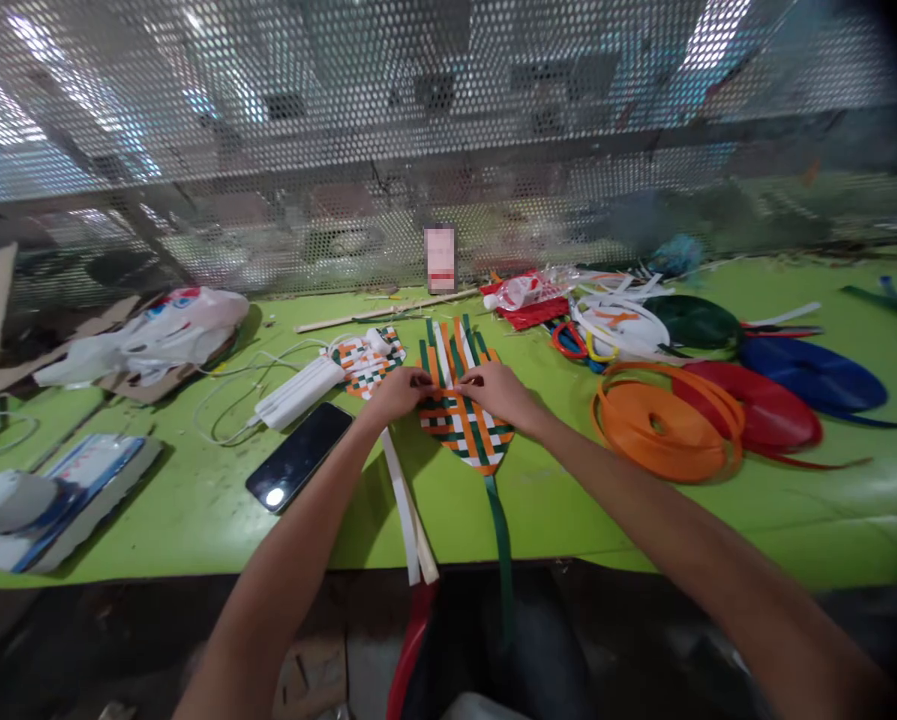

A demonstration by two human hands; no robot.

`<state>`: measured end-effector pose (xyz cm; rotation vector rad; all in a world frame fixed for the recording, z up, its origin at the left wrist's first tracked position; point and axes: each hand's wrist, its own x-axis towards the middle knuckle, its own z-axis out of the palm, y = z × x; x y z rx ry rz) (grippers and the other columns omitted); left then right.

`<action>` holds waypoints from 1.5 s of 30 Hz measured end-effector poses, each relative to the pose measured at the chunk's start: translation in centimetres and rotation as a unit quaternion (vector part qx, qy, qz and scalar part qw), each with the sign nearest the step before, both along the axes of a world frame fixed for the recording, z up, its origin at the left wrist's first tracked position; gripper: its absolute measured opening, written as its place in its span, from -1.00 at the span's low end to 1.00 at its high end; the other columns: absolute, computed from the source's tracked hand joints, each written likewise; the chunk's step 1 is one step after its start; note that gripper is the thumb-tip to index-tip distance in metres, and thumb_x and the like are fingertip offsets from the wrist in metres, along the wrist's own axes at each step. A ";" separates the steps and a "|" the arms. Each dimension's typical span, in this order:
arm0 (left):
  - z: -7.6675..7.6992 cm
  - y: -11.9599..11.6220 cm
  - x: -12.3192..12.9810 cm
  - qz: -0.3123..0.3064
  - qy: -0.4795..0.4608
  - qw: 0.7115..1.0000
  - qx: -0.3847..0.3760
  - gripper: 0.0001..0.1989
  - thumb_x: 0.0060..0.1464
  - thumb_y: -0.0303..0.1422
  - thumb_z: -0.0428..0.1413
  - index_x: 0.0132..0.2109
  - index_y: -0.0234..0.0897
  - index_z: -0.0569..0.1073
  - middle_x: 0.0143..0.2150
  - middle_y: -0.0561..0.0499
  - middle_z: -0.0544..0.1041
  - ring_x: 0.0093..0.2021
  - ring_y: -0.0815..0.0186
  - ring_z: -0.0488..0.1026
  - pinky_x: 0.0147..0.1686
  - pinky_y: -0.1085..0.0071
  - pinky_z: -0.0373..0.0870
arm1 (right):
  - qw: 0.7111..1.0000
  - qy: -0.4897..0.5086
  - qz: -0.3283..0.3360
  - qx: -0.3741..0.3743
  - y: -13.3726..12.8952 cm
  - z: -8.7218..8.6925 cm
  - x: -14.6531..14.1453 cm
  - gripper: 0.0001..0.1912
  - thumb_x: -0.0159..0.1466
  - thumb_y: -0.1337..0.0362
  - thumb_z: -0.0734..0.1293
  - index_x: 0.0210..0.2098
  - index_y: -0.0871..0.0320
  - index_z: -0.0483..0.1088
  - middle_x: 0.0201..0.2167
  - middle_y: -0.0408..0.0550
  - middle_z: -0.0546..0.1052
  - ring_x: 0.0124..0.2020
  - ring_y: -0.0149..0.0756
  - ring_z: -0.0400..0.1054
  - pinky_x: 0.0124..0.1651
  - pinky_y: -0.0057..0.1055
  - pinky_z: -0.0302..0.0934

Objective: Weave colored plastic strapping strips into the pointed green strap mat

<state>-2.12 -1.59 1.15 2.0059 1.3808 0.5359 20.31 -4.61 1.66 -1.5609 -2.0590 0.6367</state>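
A woven piece of orange, green and white strips [472, 432] lies on the green table, its point toward the near edge and loose strip ends at the far side. My left hand [403, 391] pinches its left side, fingers closed on the strips. On the right, my right hand [499, 392] has its fingertips pressed together on the strips near the middle. A green strip [500, 530] hangs from the point over the table edge. A second woven piece [365, 360] lies beyond my left hand, partly under a white cable. White strips [401, 500] lie near my left wrist.
Left of my arms are a black phone [298, 458], a white power strip [298, 392], a plastic bag [193, 325] and a blue-white packet [80, 500]. Rolls of orange [643, 432], red [778, 405], blue [823, 375] and green strip [695, 322] lie right, near scissors [569, 341]. A perforated screen [305, 210] stands behind.
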 end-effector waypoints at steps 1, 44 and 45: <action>-0.1 0.1 -0.1 0.002 -0.003 1.000 0.002 -0.75 0.05 -0.18 0.20 -0.29 -0.29 0.59 -0.43 0.03 0.54 -0.40 0.31 0.42 -0.41 0.45 0.26 | 1.000 0.012 0.003 -0.004 0.2 0.1 0.0 -0.79 0.33 0.17 0.40 -0.25 0.15 0.65 -0.24 0.03 0.69 -0.24 -0.20 0.53 -0.23 -0.40 0.28; 0.1 1.2 -2.1 -0.016 0.007 1.000 -0.022 -0.72 0.09 -0.42 0.21 -0.07 -0.31 0.70 -0.15 -0.07 0.72 -0.13 0.13 0.65 -0.06 0.34 0.55 | 0.986 0.105 -0.131 -0.005 0.2 -0.7 0.4 -0.97 0.30 0.31 0.29 -0.27 0.10 0.38 -0.27 -0.05 0.57 -0.33 -0.30 0.39 -0.32 -0.43 0.13; 0.2 1.1 -2.0 -0.017 0.012 1.000 -0.022 -0.73 0.09 -0.43 0.20 -0.08 -0.30 0.71 -0.16 -0.07 0.72 -0.14 0.13 0.66 -0.06 0.35 0.54 | 0.987 0.098 -0.129 0.003 0.1 -0.8 0.4 -0.97 0.30 0.34 0.29 -0.26 0.10 0.37 -0.26 -0.05 0.57 -0.31 -0.29 0.40 -0.31 -0.43 0.14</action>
